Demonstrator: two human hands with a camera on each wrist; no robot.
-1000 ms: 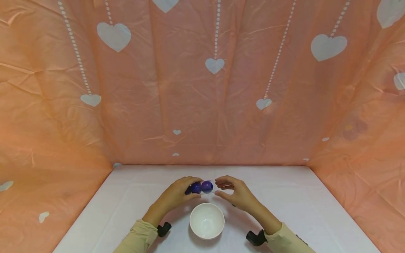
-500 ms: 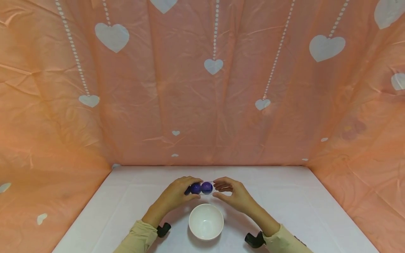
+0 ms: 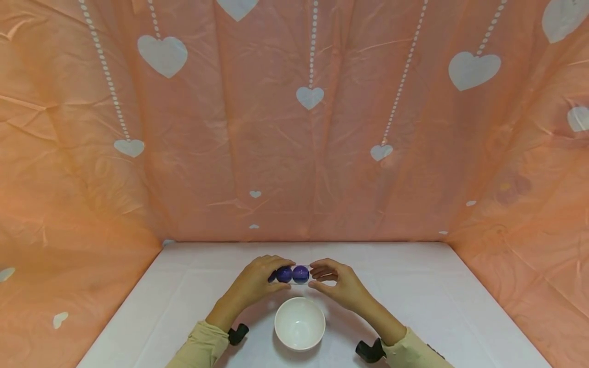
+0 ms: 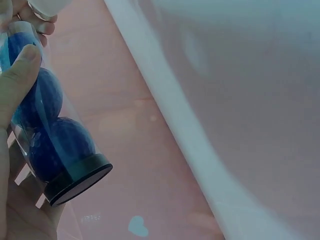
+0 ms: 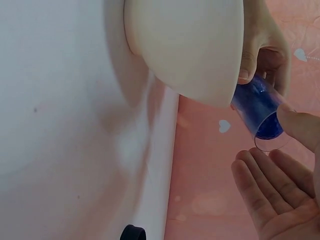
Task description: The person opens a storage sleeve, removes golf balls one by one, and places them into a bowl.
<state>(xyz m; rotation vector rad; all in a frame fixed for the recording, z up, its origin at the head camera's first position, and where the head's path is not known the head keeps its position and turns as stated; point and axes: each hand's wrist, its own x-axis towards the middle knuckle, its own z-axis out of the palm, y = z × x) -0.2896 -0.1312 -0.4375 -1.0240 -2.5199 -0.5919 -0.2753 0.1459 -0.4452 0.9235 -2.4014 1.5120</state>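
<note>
My left hand [image 3: 257, 276] grips a clear plastic tube [image 5: 255, 102] lying roughly level above the table, thumb on one side and fingers on the other. Blue-purple balls [image 3: 301, 274] sit in a row inside it. A black cap [image 4: 80, 180] closes the tube's left end; its right end is an uncapped round rim. At that rim is my right hand [image 3: 342, 286], its thumb overlapping the edge in the right wrist view and its fingers stretched out below, palm facing the opening. A white bowl [image 3: 299, 348] stands on the table just nearer to me than the tube.
The white-covered table [image 3: 414, 286] reaches back to an orange sheet [image 3: 276, 153] printed with white hearts, which also hangs at both sides. Black wrist mounts [image 3: 370, 351] stick out inward from the sleeves beside the bowl.
My right hand has come slightly left, from just beside the tube's uncapped end to right at its rim. The left hand keeps its grip on the tube, almost still.
</note>
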